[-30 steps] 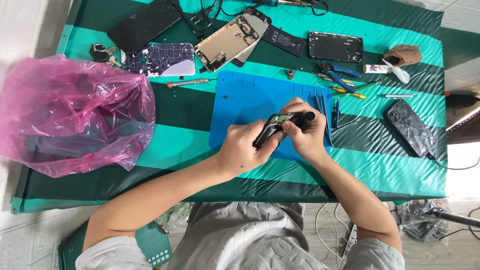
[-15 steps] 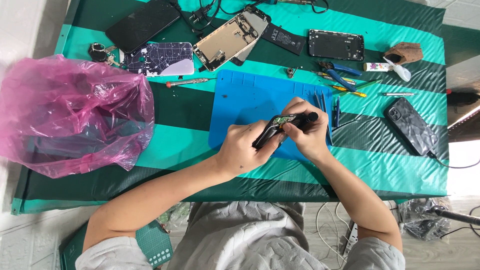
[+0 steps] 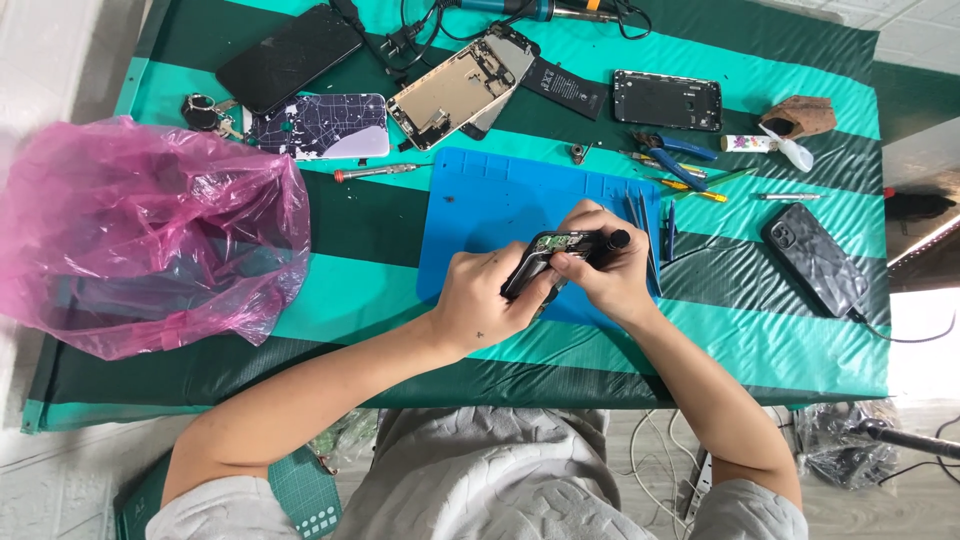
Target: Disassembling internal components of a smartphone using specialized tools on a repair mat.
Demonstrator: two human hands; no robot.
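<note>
The left hand [image 3: 480, 305] wraps around a small opened phone body [image 3: 545, 262], fingers curled under its lower edge and thumb pressed on its side, so the device sits tilted and lifted just off the blue work mat [image 3: 490, 215]. The right hand [image 3: 605, 275] closes around a dark-handled screwdriver [image 3: 600, 242], pinching it between thumb and fingers; the black end of the handle sticks out past the knuckles to the right, and the tip points into the exposed inside of the phone body, though the contact itself is too small to make out. Both hands touch each other over the device, above the lower right part of the mat.

Just right of the grip, thin metal tweezers [image 3: 640, 215] lie at the mat's edge. Further right and well apart lies a black phone in a textured case [image 3: 815, 258]. Up and to the right of the hands are blue-handled pliers [image 3: 680, 150] and a dark phone back frame [image 3: 667, 100]. Straight above the grip, beyond the mat, lies an opened phone chassis [image 3: 450, 95] with its inner side up, and up-left of it a small screwdriver with a red tip [image 3: 375, 172] beside a patterned phone case [image 3: 320, 125]. Far to the left of the hands sits a crumpled pink plastic bag [image 3: 140, 235] on the green striped table cover [image 3: 370, 290]
</note>
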